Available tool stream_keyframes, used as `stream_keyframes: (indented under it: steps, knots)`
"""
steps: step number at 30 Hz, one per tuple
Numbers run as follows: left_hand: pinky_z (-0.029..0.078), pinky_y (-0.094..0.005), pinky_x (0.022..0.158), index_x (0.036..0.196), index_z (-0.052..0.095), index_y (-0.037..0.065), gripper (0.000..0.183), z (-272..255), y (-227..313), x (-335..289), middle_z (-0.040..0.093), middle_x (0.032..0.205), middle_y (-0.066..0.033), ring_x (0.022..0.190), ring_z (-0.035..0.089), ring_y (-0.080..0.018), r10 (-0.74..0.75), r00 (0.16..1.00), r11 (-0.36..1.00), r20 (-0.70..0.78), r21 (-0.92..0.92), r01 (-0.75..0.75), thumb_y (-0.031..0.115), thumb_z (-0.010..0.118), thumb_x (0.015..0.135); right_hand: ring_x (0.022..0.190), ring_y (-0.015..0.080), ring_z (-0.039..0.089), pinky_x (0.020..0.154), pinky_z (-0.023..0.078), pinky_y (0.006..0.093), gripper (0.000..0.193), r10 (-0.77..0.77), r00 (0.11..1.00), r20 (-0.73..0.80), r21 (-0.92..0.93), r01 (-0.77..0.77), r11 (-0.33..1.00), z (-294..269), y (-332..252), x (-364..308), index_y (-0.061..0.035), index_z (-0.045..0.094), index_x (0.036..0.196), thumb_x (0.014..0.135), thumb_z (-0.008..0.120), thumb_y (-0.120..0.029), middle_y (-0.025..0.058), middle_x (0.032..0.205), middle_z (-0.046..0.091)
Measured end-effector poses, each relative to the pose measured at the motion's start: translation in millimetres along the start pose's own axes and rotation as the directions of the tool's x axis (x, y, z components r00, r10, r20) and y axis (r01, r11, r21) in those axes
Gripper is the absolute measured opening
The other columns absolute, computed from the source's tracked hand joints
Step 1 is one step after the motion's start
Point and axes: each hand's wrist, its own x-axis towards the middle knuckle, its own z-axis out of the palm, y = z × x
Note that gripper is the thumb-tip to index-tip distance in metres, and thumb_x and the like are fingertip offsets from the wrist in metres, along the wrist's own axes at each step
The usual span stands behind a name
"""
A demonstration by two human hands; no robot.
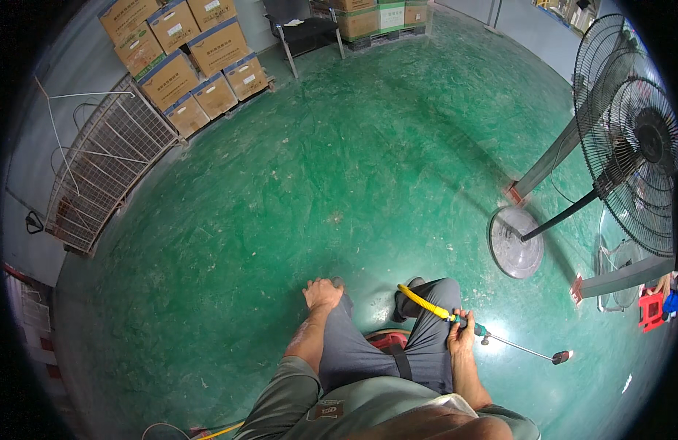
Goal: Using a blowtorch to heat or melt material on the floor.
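Note:
My left hand [322, 294] rests on my left knee, fingers bent over the grey trouser leg, holding nothing. My right hand [460, 334] grips the handle of a spray wand [515, 346] beside my right thigh. The wand is a thin metal rod that points right and slightly down, ending in a dark nozzle [561, 357] just above the green floor. A yellow ribbed hose [421, 301] curves from the handle back over my right knee. I am seated on something red [387, 339] that shows between my legs.
A large black pedestal fan [636, 139] with a round base [515, 249] stands at the right. Stacked cardboard boxes [181, 62] line the far left wall beside a leaning wire rack [97, 172]. A dark chair [302, 33] stands at the back. Green floor [339, 169] spreads ahead.

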Motion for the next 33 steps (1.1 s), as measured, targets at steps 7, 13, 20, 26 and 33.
stream_keyframes:
  steps: [7,13,20,26,33]
  knots:
    - [0.039,-0.0510,0.111,0.121,0.073,0.006,0.055,-0.9,2.0,-1.8,0.063,0.135,-0.0128,0.132,0.051,-0.0338,0.004,1.000,1.000,-0.018,-0.004,-0.004,0.049,0.059,0.089,0.101,0.0211,0.072,0.057,0.063,0.0192,0.038,-0.011,1.000,0.001,-0.007,0.011,1.000,0.0,-0.1,0.8,-0.0015,0.061,0.120,0.095,0.074,-0.026,0.0067,0.107,0.071]
    - [0.041,-0.0508,0.110,0.121,0.073,0.006,0.056,1.2,0.5,0.3,0.063,0.135,-0.0123,0.132,0.052,-0.0329,0.005,1.000,1.000,-0.016,0.019,-0.005,0.050,0.059,0.089,0.100,0.0211,0.073,0.056,0.062,0.0191,0.037,-0.005,1.000,0.003,-0.003,0.005,1.000,-1.2,-0.1,2.5,-0.0006,0.062,0.119,0.096,0.073,-0.027,0.0065,0.105,0.071]
    - [0.040,-0.0518,0.111,0.122,0.073,0.007,0.057,1.3,-0.1,0.1,0.063,0.137,-0.0120,0.133,0.051,-0.0329,-0.002,1.000,1.000,-0.019,0.007,0.002,0.052,0.059,0.090,0.100,0.0215,0.072,0.057,0.063,0.0194,0.036,0.001,0.999,0.036,0.017,-0.002,1.000,-3.1,-0.4,4.1,-0.0007,0.062,0.118,0.095,0.073,-0.026,0.0070,0.105,0.071]
    - [0.038,-0.0514,0.112,0.124,0.072,0.008,0.058,-1.9,0.9,-0.1,0.062,0.138,-0.0117,0.135,0.050,-0.0329,-0.014,1.000,1.000,0.009,0.011,0.014,0.053,0.059,0.090,0.101,0.0199,0.071,0.056,0.060,0.0164,0.030,0.025,0.999,-0.038,0.034,-0.024,0.999,-2.5,-2.3,4.2,-0.0058,0.064,0.114,0.095,0.074,-0.026,0.0036,0.106,0.068]
    - [0.038,-0.0505,0.113,0.124,0.071,0.008,0.057,-2.9,-2.4,-0.6,0.061,0.139,-0.0114,0.135,0.049,-0.0327,-0.013,1.000,1.000,0.019,0.009,0.013,0.052,0.058,0.091,0.109,0.0233,0.070,0.066,0.064,0.0198,0.034,-0.023,0.998,-0.053,0.092,0.027,0.995,9.7,-1.4,7.7,-0.0046,0.062,0.119,0.093,0.076,-0.022,0.0060,0.113,0.069]
